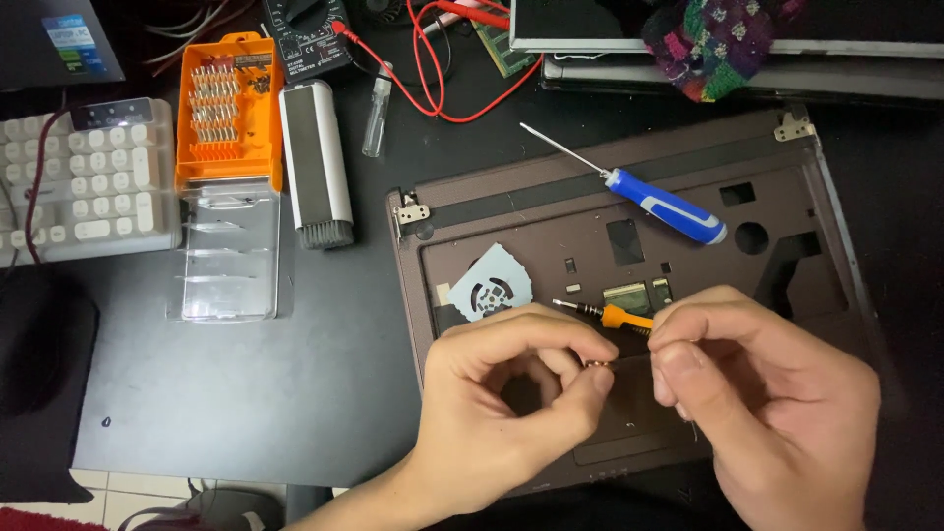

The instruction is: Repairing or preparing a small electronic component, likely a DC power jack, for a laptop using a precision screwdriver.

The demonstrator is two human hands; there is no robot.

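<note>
At lower centre of the frame: left hand (pixel 511 393), fingers pinched shut on a small metal ring-like part (pixel 599 365), too small to identify further. Right hand (pixel 762 403), just beside it, fingers closed on something thin, apparently a fine wire; what exactly, I cannot tell.

Beneath both hands: brown laptop palmrest shell (pixel 590 211), keyboard removed, hinges exposed, openings bare. The strip-down looks well advanced; the shell itself is still in one piece.

On the shell: small fan (pixel 489 287), centre left, lying loose; orange precision screwdriver (pixel 605 314), just above the hands; blue-handled screwdriver (pixel 649 197), upper centre.

On the black table (pixel 295 374), upper left of the frame: orange bit set (pixel 228 108), its clear lid (pixel 228 251) open; grey-and-white brush tool (pixel 317 162) beside it; white keyboard (pixel 84 182) at far left. Top centre: multimeter (pixel 305 34) with red leads (pixel 433 69).
</note>
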